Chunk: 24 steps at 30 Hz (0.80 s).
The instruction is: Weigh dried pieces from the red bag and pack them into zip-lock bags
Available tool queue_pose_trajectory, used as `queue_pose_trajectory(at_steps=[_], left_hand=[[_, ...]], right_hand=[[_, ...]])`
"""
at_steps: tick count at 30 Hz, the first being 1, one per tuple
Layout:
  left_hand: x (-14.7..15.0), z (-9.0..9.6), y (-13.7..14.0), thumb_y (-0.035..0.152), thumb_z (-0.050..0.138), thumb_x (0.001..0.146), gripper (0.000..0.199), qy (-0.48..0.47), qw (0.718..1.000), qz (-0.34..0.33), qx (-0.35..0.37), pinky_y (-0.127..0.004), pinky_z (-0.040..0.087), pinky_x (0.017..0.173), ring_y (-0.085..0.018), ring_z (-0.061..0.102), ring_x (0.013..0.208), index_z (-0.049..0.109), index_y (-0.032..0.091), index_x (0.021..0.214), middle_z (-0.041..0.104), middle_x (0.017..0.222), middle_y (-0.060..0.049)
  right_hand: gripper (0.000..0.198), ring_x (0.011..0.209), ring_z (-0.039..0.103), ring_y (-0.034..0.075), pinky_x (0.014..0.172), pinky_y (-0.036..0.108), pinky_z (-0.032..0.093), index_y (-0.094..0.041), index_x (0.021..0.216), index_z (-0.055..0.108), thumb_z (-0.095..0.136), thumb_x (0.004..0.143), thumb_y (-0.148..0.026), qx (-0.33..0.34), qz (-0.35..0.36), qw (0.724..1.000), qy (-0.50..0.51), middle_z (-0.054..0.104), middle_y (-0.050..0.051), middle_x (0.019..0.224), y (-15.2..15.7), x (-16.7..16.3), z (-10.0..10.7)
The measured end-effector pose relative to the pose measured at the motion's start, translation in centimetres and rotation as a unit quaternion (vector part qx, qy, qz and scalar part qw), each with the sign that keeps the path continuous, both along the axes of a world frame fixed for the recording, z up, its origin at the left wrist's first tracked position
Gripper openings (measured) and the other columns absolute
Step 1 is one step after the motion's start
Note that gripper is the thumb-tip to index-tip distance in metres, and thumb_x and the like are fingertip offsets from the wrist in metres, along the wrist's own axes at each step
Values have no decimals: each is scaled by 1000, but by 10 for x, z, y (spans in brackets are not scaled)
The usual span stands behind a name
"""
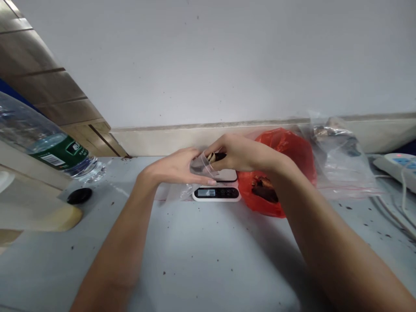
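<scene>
My left hand [180, 167] is wrapped round a small clear plastic cup [199, 165], which is tilted with its mouth to the right. At that mouth my right hand [235, 154] pinches some dark dried pieces [217, 157] with pale parts; their exact kind I cannot make out. Both hands are over a small white digital scale [217, 193], whose lit display reads about 0.0. To the right of the scale, partly behind my right forearm, an open red plastic bag [282, 149] holds more brown, dried pieces [264, 187].
A clear zip bag [341, 151] with dark contents lies at the right, near a white power strip [398, 167] and its cables. At the left are a large water bottle [48, 138], a black round cap [79, 196] and a pale container [35, 203]. A wall [208, 65] rises behind.
</scene>
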State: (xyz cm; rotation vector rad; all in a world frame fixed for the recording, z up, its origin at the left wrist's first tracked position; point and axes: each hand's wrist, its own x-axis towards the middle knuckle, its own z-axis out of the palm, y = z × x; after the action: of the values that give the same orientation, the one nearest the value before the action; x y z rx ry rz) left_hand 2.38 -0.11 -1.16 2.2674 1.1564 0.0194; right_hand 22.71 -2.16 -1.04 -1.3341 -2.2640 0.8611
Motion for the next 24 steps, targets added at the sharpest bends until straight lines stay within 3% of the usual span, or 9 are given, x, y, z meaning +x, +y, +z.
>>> queue_pose_trajectory(at_steps=[5,9,11,13,16,18,21,24], left_hand=[[-2,2,-1,76,75,74,67,-28,999,19,-13,-35,53,79,-30,70,103,65,23,114,73,115,-7],[-7,4,1,75,74,76,69,-63,998,20,-8,-38,54,86,-32,71,108,66,23,120,75,119,-8],[-11,5,2,77,73,76,74,-60,998,32,-1,-40,54,90,-33,70,113,66,22,126,75,125,-10],[-15,6,2,76,73,78,80,-68,997,35,2,-41,54,98,-34,67,123,62,22,137,72,137,-11],[-23,11,2,73,70,82,88,-78,996,37,14,-41,50,109,-33,61,138,53,26,153,64,153,-11],[-27,16,1,74,68,82,91,-67,996,51,33,-42,50,109,-35,61,138,50,25,157,62,155,-12],[-31,21,-2,74,69,80,94,-54,995,68,43,-42,53,105,-36,65,132,51,25,158,66,151,-12],[-30,23,-3,74,70,78,96,-47,996,65,42,-44,51,108,-36,63,135,51,24,157,65,153,-13]], right_hand=[[14,86,69,20,79,32,52,-20,90,82,73,79,-24,-45,57,993,93,79,1,88,2,4,1],[19,96,74,20,89,33,57,-21,98,80,74,81,-18,-114,94,969,196,83,2,103,-2,4,5],[23,102,75,20,91,33,58,-21,105,80,74,84,-16,-117,72,968,211,84,4,110,-4,4,8],[22,97,76,21,86,32,60,-20,107,80,74,87,-16,-80,1,974,212,84,7,107,-4,4,9],[13,87,76,21,78,32,58,-16,100,79,69,92,-16,26,-136,980,140,82,10,98,0,4,3],[16,91,75,22,83,33,56,-15,106,78,66,96,-17,65,-171,981,59,82,11,105,3,1,-4],[28,108,72,24,96,35,53,-15,126,74,61,101,-19,60,-119,990,-35,78,15,126,7,-9,-16],[32,125,66,29,103,36,49,-15,129,73,61,103,-28,52,-56,987,-139,70,19,138,7,-21,-24]])
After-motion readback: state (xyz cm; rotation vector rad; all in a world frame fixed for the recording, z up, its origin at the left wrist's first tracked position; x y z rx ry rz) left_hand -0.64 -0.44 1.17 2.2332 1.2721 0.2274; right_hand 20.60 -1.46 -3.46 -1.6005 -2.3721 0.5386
